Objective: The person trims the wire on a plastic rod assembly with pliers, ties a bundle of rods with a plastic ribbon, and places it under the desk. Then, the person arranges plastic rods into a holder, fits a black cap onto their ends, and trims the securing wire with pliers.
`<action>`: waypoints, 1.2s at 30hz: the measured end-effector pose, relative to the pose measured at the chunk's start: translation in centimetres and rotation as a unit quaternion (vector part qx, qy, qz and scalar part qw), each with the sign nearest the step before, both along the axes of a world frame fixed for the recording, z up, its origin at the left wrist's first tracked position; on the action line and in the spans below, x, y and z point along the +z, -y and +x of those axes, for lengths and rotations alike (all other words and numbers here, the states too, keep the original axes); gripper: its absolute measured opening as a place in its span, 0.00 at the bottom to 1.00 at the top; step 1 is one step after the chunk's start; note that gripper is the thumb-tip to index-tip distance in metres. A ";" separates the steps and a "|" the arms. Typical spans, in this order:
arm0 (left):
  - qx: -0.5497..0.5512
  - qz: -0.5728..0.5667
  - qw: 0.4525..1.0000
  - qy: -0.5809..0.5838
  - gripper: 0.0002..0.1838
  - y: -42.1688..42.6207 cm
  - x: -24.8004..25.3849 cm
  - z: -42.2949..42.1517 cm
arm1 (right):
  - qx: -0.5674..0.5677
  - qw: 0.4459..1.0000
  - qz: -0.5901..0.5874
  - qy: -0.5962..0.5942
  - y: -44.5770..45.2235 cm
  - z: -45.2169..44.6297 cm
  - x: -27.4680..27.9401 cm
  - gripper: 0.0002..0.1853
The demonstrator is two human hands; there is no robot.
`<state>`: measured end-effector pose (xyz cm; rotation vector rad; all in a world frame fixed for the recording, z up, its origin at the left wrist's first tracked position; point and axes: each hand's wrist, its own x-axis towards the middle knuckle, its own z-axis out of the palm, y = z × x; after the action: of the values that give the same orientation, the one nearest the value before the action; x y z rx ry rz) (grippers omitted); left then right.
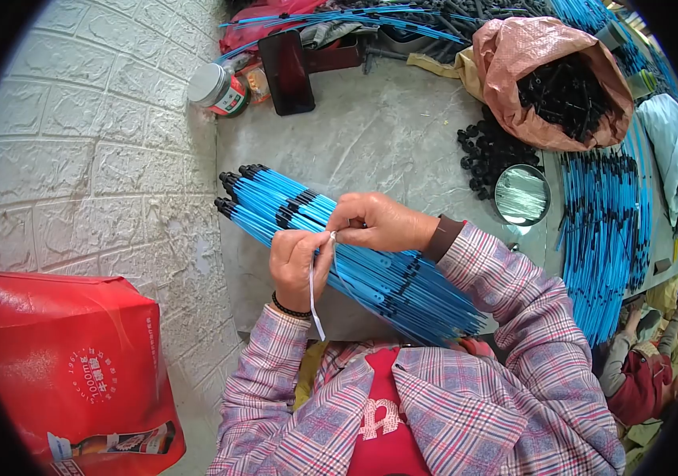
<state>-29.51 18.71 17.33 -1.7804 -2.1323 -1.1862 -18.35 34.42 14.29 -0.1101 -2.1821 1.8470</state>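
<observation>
A thick bundle of thin blue rods [426, 295] with black tips and black fittings lies slantwise on the grey table, in front of my body. Over the middle of it, my left hand [297, 266] and my right hand [382, 222] meet with their fingertips pinched together. Both are closed on a narrow white strip [313, 297], whose loose end hangs down below my left hand. At the fingertips the strip looks bunched or knotted; the exact shape is too small to make out. How the strip runs around the rods is partly hidden by my hands.
An orange woven sack [505, 59] of black parts stands at the back right, beside loose black pieces [488, 155] and a round dish [522, 195]. More blue rods [601, 238] lie right. A phone [286, 73] and jar [218, 90] stand by the left wall. Another person [640, 381] is far right.
</observation>
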 end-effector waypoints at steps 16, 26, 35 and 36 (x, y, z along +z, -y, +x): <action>-0.014 -0.002 1.000 -0.028 0.13 -0.5 0.3 -0.2 | -0.138 0.979 0.139 -0.059 0.7 0.5 0.0 0.04; -0.067 -0.092 0.987 -0.116 0.07 2.3 1.9 -0.9 | -0.203 0.953 0.218 0.050 0.0 2.3 -1.5 0.03; -0.052 -0.165 0.973 -0.153 0.32 6.8 0.5 -0.6 | -0.005 0.960 0.047 0.275 -3.1 8.8 -2.3 0.23; -0.061 -0.152 0.968 -0.188 0.33 6.6 -0.7 -0.5 | 0.052 0.957 -0.036 0.284 -2.8 9.7 -2.6 0.32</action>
<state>-29.97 12.06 16.59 -2.0842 -2.0793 -0.4963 -8.66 37.19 11.72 -0.6250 -2.5166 2.1575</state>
